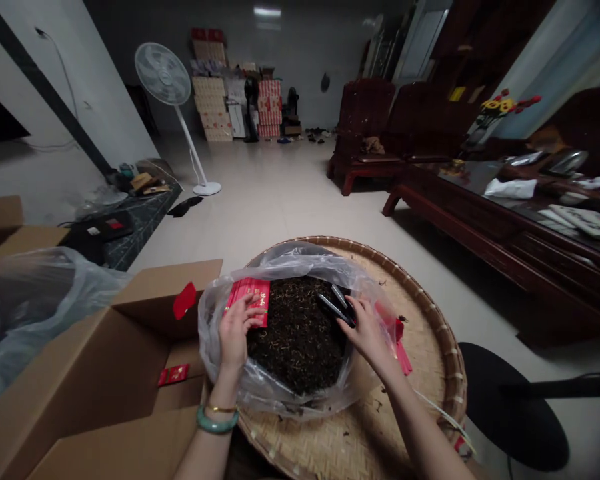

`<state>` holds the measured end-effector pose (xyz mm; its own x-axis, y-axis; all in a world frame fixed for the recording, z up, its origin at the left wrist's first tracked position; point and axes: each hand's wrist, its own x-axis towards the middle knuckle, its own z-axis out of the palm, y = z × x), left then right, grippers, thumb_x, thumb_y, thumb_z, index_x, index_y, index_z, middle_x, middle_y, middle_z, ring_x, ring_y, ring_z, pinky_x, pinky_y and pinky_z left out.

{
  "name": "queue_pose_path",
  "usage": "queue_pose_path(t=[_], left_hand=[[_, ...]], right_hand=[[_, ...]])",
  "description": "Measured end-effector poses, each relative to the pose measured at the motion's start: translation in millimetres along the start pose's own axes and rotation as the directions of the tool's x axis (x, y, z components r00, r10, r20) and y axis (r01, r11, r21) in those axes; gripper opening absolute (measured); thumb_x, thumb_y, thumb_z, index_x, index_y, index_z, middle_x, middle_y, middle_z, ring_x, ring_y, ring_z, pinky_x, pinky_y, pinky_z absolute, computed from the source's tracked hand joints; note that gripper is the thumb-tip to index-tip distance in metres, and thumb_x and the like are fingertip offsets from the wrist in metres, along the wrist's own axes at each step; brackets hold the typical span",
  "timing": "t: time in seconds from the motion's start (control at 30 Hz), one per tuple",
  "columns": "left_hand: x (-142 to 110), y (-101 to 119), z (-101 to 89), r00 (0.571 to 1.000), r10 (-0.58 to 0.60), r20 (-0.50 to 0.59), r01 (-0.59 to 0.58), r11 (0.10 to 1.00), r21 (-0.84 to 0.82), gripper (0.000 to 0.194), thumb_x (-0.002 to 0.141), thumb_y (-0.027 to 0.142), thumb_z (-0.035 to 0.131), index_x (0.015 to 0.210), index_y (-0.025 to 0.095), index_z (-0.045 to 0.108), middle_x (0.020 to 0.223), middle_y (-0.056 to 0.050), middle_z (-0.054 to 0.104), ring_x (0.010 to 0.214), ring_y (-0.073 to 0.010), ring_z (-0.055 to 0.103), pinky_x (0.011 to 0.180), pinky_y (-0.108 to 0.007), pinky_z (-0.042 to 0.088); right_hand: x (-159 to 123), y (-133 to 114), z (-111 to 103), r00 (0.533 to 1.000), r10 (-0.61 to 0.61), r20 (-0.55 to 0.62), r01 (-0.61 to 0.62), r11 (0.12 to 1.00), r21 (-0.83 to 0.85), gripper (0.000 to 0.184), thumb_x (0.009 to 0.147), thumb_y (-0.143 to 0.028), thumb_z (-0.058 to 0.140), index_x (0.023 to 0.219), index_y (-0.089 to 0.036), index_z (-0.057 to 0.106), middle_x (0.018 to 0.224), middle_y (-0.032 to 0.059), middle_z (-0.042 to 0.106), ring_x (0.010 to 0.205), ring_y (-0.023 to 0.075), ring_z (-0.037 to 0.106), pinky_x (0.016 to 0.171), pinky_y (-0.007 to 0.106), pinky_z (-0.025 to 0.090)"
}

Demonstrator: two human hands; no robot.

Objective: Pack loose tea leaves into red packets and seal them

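A clear plastic bag (pixel 300 257) lies open on a round woven bamboo tray (pixel 430 313), full of dark, twisted tea leaves (pixel 300 333). At the bag's left side my left hand (pixel 237 330) is closed on a stack of small red packets (pixel 250 297); its thumb is hidden. My right hand (pixel 365 327) grips a pair of metal tongs (pixel 336 310), their two silvery arms apart and pointing left over the leaves. More red packets (pixel 404 353) lie on the tray, right of the bag, partly behind my right forearm.
An open cardboard box (pixel 95 367) stands left of the tray, with a red packet (pixel 173 375) inside and another red piece (pixel 184 301) by its far wall. A black round base (pixel 515 407) stands at right, near a dark wooden table (pixel 480 227). A white fan (pixel 185 127) stands beyond.
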<state>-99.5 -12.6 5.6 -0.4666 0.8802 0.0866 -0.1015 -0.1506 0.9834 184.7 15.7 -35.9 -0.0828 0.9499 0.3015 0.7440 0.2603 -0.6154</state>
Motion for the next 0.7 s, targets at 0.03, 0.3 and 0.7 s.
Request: queue_pose_path(t=[0.03, 0.3, 0.7], left_hand=[[-1, -2, 1.9, 0.998, 0.062, -0.015, -0.059, 0.984, 0.167, 0.039, 0.075, 0.048, 0.060, 0.098, 0.016, 0.067, 0.103, -0.013, 0.065, 0.091, -0.0254, 0.061, 0.079, -0.037, 0.050], [6, -18, -3.9, 0.920, 0.315, 0.234, -0.363, 0.458, 0.812, 0.027, 0.073, 0.026, 0.062, 0.096, 0.014, 0.067, 0.088, -0.015, 0.065, 0.089, -0.0321, 0.055, 0.084, -0.045, 0.041], [-25, -2, 13.2, 0.975, -0.035, 0.220, -0.070, 0.891, 0.450, 0.032, 0.066, 0.044, 0.066, 0.075, 0.015, 0.074, 0.074, -0.007, 0.074, 0.068, -0.0226, 0.066, 0.068, -0.034, 0.053]], right_hand=[[0, 0, 0, 1.000, -0.017, -0.006, 0.017, 1.000, -0.012, 0.046, 0.078, -0.026, 0.055, 0.122, -0.019, 0.048, 0.113, 0.0114, 0.049, 0.104, 0.0274, 0.052, 0.090, 0.045, 0.046], [2, 8, 2, 0.994, -0.089, -0.056, 0.082, 0.989, -0.124, 0.045, 0.080, -0.015, 0.049, 0.125, -0.022, 0.048, 0.117, 0.0121, 0.052, 0.108, 0.0290, 0.050, 0.091, 0.050, 0.044], [-1, -84, 20, 0.943, -0.280, -0.179, 0.315, 0.926, 0.208, 0.049, 0.089, -0.024, 0.052, 0.136, -0.022, 0.039, 0.126, 0.0128, 0.050, 0.117, 0.0230, 0.049, 0.099, 0.040, 0.044]])
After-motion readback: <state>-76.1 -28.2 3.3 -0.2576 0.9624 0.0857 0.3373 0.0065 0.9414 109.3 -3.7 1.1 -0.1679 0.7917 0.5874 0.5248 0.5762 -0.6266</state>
